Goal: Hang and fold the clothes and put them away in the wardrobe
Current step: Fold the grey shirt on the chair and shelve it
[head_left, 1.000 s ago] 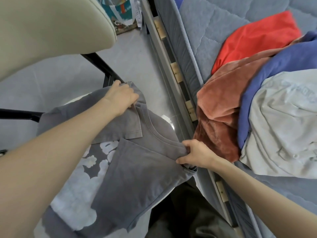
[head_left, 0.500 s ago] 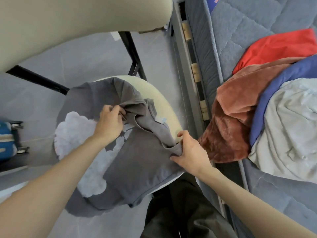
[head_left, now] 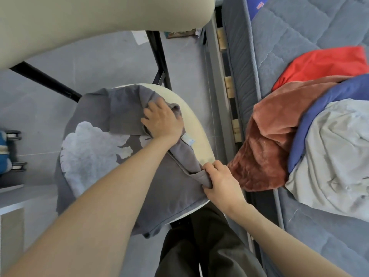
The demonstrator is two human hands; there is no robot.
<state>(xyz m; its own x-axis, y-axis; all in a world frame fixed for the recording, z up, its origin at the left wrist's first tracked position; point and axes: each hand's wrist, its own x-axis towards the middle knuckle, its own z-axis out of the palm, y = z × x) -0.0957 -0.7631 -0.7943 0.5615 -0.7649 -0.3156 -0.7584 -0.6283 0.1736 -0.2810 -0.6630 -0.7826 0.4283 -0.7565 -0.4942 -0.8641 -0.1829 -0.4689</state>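
A grey T-shirt [head_left: 111, 156] with a pale cloud print lies spread over the round cream chair seat [head_left: 196, 134]. My left hand [head_left: 162, 121] grips a bunched fold of the shirt near its collar at the seat's far side. My right hand [head_left: 219, 181] pinches the shirt's edge at the seat's near right rim. A white label shows between my two hands. On the bed to the right lies a heap of clothes: a red garment [head_left: 321, 64], a rust-brown fleece [head_left: 265, 156], a blue piece [head_left: 327, 100] and a pale grey garment [head_left: 339, 156].
The chair's cream backrest [head_left: 79, 23] fills the top left, with black frame bars below it. A grey quilted mattress [head_left: 279, 37] and its bed frame run along the right. A blue wheeled case [head_left: 6, 152] stands at the left edge. My dark trousers show at the bottom.
The shirt has come down from in front of me onto the chair seat. My left hand has shifted right and farther along the collar; my right hand keeps hold of the edge.
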